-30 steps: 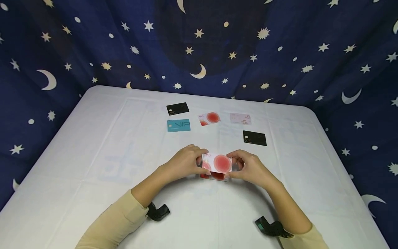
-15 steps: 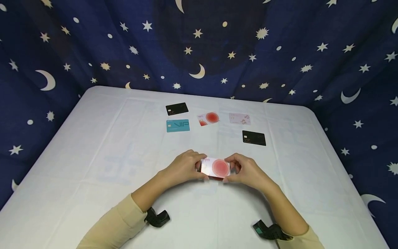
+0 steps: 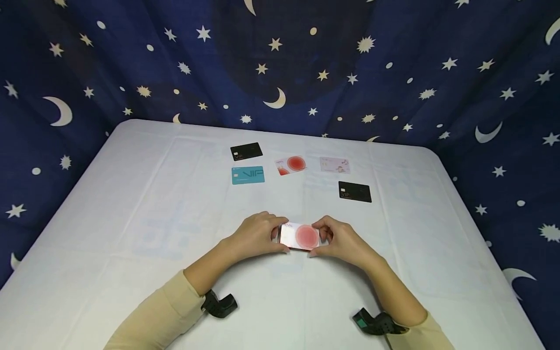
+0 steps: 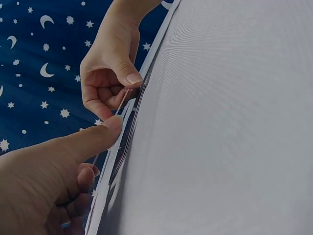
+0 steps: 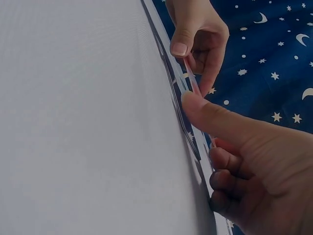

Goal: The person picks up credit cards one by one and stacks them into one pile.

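Observation:
Both hands hold one white bank-style card [image 3: 288, 238] with a large red circle, low over the near middle of the table. The left hand [image 3: 260, 236] pinches its left end between thumb and fingers. At the right end, the right hand [image 3: 341, 242] has the same kind of pinch. Seen edge-on in the left wrist view, the card slants above dark, thin card edges [image 4: 131, 134] lying at the table surface. In the head view, the held card hides nearly all of what lies under it.
Farther back on the white table [image 3: 175, 194] lie a black card [image 3: 246, 151], a teal card [image 3: 248, 175], another red-circle card [image 3: 291, 166], a pale pink card [image 3: 335, 165] and a second black card [image 3: 355, 192]. A starry blue curtain [image 3: 175, 63] hangs behind.
Both hands have brought the held card down and slightly toward the body. The red card showing beneath it a second ago is now almost fully covered. The cards farther back lie as before.

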The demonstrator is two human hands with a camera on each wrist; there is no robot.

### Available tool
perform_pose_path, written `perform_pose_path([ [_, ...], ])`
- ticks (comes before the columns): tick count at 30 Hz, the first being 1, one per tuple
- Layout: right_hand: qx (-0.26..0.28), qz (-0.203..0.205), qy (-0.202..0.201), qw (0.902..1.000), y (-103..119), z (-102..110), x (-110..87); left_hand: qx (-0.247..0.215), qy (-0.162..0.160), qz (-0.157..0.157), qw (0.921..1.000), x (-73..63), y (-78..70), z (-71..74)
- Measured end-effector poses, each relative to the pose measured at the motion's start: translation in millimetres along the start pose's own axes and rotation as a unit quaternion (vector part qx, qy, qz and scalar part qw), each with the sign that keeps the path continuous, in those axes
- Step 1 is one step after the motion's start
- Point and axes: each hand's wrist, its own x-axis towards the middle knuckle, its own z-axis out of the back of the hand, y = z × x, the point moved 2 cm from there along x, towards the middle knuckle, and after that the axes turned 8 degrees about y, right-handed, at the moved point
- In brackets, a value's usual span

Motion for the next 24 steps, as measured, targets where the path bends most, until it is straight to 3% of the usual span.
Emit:
perform_pose_path([
  [10,-0.013,-0.026,0.022,0.9993,-4.1,-1.7,1.8,0.034,0.008,0.017,0.9992,1.4,3.7,-7.6],
  [17,-0.012,-0.037,0.031,0.9988,-5.3,-2.0,3.3,0.036,0.015,0.024,0.9990,1.9,6.1,-10.3],
  [24,-0.003,-0.029,0.033,0.9990,-7.0,-2.8,3.4,0.013,-0.003,0.028,0.9995,1.9,10.1,-13.5],
])
